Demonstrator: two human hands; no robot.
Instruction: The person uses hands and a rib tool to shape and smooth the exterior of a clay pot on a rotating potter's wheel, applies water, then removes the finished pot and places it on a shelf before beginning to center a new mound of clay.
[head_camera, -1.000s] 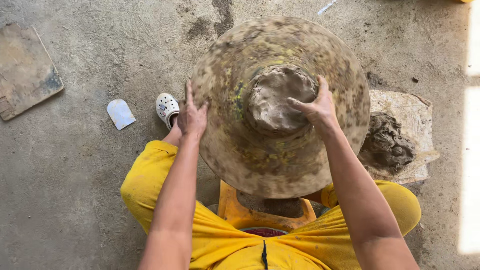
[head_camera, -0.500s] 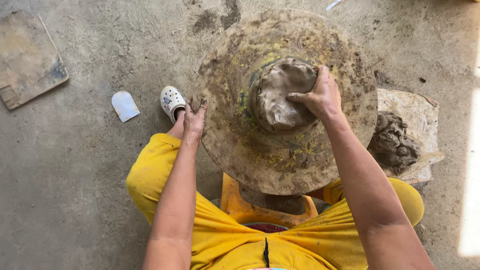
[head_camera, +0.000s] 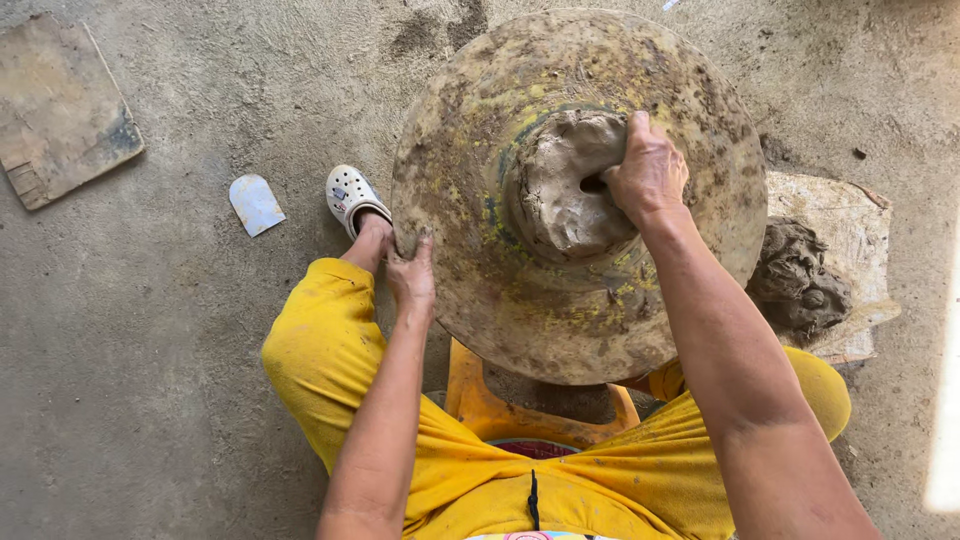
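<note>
**hand on the lump, other hand on the rim**

looking down from the head camera. big round mud-caked wheel disc (head_camera: 470, 130) sitting over an orange stool (head_camera: 470, 400), with a grey-brown clay lump (head_camera: 560, 200) parked dead centre on it.

right hand (head_camera: 648, 175) clamped onto the 3 o'clock side of the lump, fingers (head_camera: 640, 135) curled shut over the top edge. dark hole in the clay right beside the palm, so probably a thumb pushed in there, but hidden, can't tell for sure.

left hand (head_camera: 412, 272) down at about 8 o'clock on the disc, fingers closed tight on the rim, pinching the edge rather than lying flat on it.

around it on the bare floor (head_camera: 150, 380): white clog (head_camera: 352, 197) on a foot just left of the disc, small white scraper (head_camera: 256, 203) near it at 9 o'clock, worn wooden board (head_camera: 62, 110) way out at 10 o'clock. spare clay heap (head_camera: 795, 280) on a flat slab (head_camera: 840, 215) at 3 o'clock, just past the disc edge.

reads like the opening-up stage: lump seated, walls not raised, just that first hollow. going by that, any deeper press calls for keeping the lump centred, steady even pressure from the right, and a firm hold on the rim so the disc doesn't wobble or tilt off the stool.
</note>
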